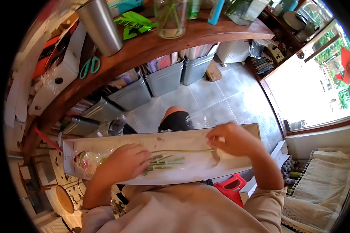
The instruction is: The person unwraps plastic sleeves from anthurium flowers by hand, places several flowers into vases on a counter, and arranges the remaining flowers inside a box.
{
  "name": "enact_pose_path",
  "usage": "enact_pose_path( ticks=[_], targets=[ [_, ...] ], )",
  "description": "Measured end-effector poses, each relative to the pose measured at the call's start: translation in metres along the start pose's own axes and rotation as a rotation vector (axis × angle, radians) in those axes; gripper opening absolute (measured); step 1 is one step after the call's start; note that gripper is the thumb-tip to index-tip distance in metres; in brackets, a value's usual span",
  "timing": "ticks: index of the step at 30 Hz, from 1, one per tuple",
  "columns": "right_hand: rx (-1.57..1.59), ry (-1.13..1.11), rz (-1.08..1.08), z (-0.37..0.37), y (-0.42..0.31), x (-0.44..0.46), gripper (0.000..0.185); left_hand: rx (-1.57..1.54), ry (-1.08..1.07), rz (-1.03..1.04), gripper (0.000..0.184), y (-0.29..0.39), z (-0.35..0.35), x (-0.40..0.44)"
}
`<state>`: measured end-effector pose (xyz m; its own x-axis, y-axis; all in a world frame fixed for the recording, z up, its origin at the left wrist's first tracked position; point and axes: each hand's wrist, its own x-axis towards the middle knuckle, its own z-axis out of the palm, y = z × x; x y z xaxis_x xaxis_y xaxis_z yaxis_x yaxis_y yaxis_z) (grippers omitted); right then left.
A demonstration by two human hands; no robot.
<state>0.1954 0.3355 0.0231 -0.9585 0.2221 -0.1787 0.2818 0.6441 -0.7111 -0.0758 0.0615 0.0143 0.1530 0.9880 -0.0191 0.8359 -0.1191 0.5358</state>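
Observation:
A long, shallow white box (190, 179) lies across my lap. Inside it, at the left, is a bunch of flowers in clear plastic (90, 160), the blooms pinkish and pale green. My left hand (126, 161) curls over the bunch, fingers bent around the upper stems. Cut green stems (165, 163) stick out to its right. One longer stem (186, 150) runs farther along the box, its tip just below my right hand (233, 139). The right fingers are bent together above that tip; whether they pinch anything is hidden.
A curved wooden counter (206, 32) arches ahead, carrying a steel tumbler (101, 29), teal-handled scissors (90, 67) and a glass vase (171, 23). Grey bins (165, 79) stand beneath it. A red plastic object (231, 188) sits close to my right side. A bright doorway opens at right.

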Motion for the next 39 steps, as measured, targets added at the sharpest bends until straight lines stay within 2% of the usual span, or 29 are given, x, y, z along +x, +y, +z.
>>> enact_pose_path(
  ticks=[2,6,9,11,14,20,23,26,29,31,33,35,38,39],
  targets=[
    [-0.124,-0.046,0.088,0.044,-0.002,0.002,0.020,-0.037,0.043,-0.152,0.021,-0.017,0.023,-0.012],
    [-0.437,-0.097,0.099,0.116,0.015,0.023,0.021,-0.050,0.158,-0.195,0.018,-0.041,0.044,-0.034],
    [-0.393,-0.176,0.100,0.134,0.020,0.034,0.015,-0.068,0.203,-0.259,0.019,-0.050,0.043,-0.050],
    [-0.372,-0.216,0.106,0.135,0.023,0.038,0.015,-0.086,0.269,-0.350,0.020,-0.057,0.041,-0.061],
    [-0.296,-0.209,0.112,0.134,0.025,0.038,0.013,-0.087,0.276,-0.361,0.022,-0.067,0.045,-0.067],
    [-0.145,-0.046,0.047,0.109,0.009,0.033,0.012,0.027,0.245,-0.117,0.029,-0.054,0.067,-0.035],
    [-0.181,0.000,0.066,0.079,-0.023,0.025,0.011,-0.081,-0.057,-0.204,0.030,-0.065,0.072,-0.027],
    [-0.237,0.077,0.047,0.056,-0.046,0.012,0.008,-0.340,-0.039,-0.257,0.024,-0.057,0.064,-0.025],
    [-0.311,0.132,0.005,0.041,-0.055,-0.001,0.008,-0.299,0.095,-0.145,0.020,-0.049,0.056,-0.031],
    [-0.381,0.170,0.012,0.027,-0.065,-0.008,0.009,-0.175,0.119,-0.178,0.018,-0.043,0.036,-0.039],
    [-0.357,0.283,0.062,0.019,-0.078,-0.017,0.002,-0.112,0.168,-0.220,0.016,-0.041,0.011,-0.065],
    [-0.327,0.354,-0.010,0.011,-0.084,-0.018,0.001,-0.083,0.253,-0.236,0.015,-0.036,-0.024,-0.089],
    [-0.399,0.518,0.033,-0.009,-0.080,-0.031,0.002,0.132,0.514,-0.400,0.015,-0.045,-0.092,-0.142],
    [-0.375,0.576,0.031,-0.012,-0.079,-0.031,0.002,0.173,0.654,-0.376,0.016,-0.055,-0.113,-0.161]
  ],
)
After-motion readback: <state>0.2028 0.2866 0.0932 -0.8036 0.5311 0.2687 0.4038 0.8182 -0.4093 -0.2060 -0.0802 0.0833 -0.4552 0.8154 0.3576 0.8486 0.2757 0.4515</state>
